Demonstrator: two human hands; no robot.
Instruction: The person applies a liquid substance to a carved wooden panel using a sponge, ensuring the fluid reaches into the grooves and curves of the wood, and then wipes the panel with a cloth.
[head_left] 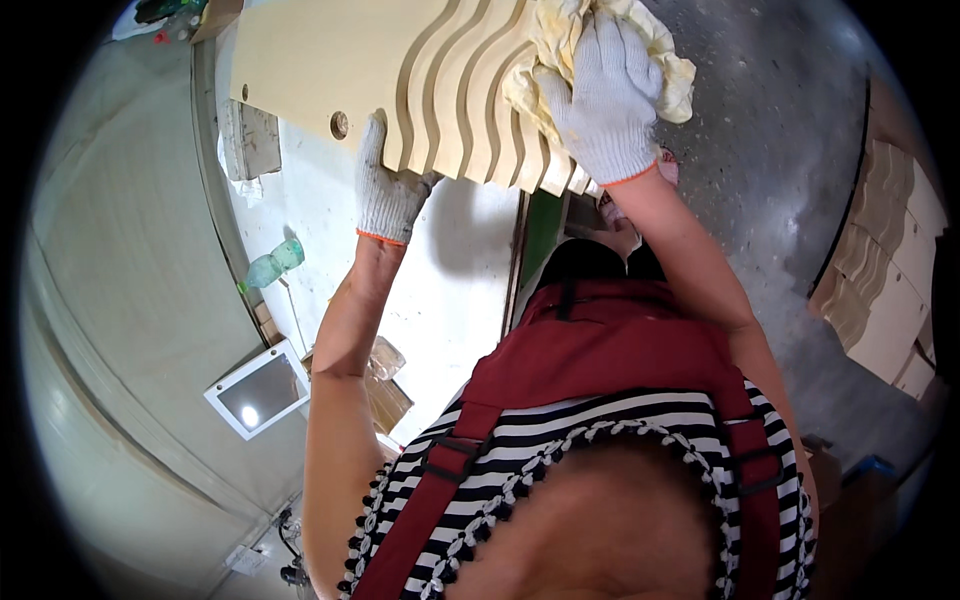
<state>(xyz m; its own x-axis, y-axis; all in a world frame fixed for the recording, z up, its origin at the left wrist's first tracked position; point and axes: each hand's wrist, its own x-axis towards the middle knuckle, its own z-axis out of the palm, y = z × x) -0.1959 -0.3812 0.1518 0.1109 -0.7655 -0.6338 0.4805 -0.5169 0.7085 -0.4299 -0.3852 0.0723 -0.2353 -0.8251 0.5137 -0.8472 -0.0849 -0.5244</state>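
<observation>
A pale wooden panel (330, 60) with carved wavy ridges and a round hole lies at the top of the view, over a white tabletop. My left hand (388, 195), in a grey-white knit glove with an orange cuff, grips the panel's near edge. Its thumb rests on the upper face beside the first groove; the other fingers are hidden underneath. At the panel's right, ridged end, my right hand (608, 100), gloved alike, presses a crumpled pale yellow cloth (555, 40) against the wood. The cloth bunches out around the fingers on both sides.
On the white table (450, 270) lie a green-tinted plastic bottle (274, 264) and a worn block (250, 140). A white-framed rectangular pane (262, 390) is at the lower left. More wavy panels (870, 260) are at the far right, across the grey floor (790, 200).
</observation>
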